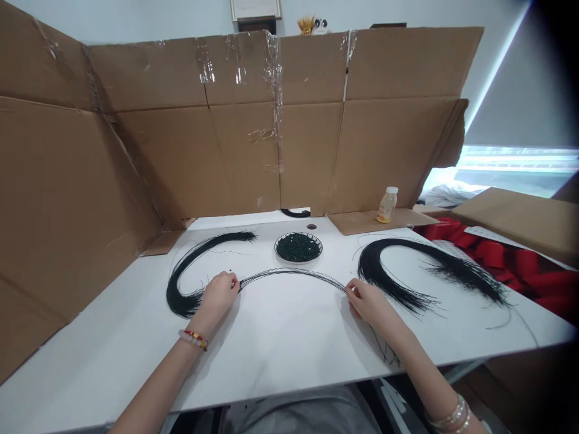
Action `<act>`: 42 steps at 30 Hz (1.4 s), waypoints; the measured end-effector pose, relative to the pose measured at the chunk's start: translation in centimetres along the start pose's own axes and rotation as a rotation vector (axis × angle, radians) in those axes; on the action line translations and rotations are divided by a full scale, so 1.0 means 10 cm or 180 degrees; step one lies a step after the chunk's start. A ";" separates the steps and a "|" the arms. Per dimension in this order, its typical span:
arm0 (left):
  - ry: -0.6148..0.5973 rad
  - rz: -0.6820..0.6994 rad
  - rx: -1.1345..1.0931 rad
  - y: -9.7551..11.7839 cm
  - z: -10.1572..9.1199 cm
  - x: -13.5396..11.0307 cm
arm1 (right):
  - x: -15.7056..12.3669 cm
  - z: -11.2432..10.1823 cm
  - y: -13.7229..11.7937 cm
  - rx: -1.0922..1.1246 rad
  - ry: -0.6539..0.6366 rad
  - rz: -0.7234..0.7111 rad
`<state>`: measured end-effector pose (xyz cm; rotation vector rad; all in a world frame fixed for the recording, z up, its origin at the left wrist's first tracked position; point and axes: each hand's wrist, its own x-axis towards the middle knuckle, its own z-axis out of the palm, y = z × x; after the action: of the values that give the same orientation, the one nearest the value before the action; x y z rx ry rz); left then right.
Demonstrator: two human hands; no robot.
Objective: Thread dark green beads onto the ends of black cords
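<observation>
A thin bunch of black strands point(289, 270) arches over the white table between my two hands. My left hand point(220, 293) pinches its left end, where a small dark piece shows at the fingertips. The right end is closed in the fingers of my right hand point(363, 298), and loose ends trail below that wrist. Beyond the arch stands a round plate point(277, 251) filled with small dark green pieces point(297, 247). Next to my left hand lies a curved black bundle of strands point(181, 283). A larger bundle point(375, 259) curves beside my right hand.
Tall cardboard panels point(235, 150) wall off the back and left of the table point(280, 337). A small bottle with a white cap point(388, 205) stands on a cardboard flap at the back right. Red rolls point(491, 254) lie in a box at the right.
</observation>
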<state>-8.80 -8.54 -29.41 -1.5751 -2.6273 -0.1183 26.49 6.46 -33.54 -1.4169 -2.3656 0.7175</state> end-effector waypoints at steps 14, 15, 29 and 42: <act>0.0184 0.0307 0.0492 0.07 0.09 -0.15 | 0.02 0.10 0.09 -0.0985 0.1016 -0.0388; 0.0203 0.0331 0.0503 0.06 0.11 -0.15 | 0.02 0.11 0.10 -0.0977 0.1092 -0.0451; 0.0261 0.0516 0.0502 0.01 0.17 -0.19 | 0.10 -0.01 0.05 -0.0324 0.0971 -0.1183; 0.0443 0.0739 0.0128 -0.22 0.14 -0.22 | 0.31 -0.02 0.26 -0.0288 0.0551 -0.1412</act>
<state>-9.75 -11.35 -31.09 -1.7743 -2.3107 -0.1532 27.03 10.30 -34.81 -0.8876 -2.4686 0.3574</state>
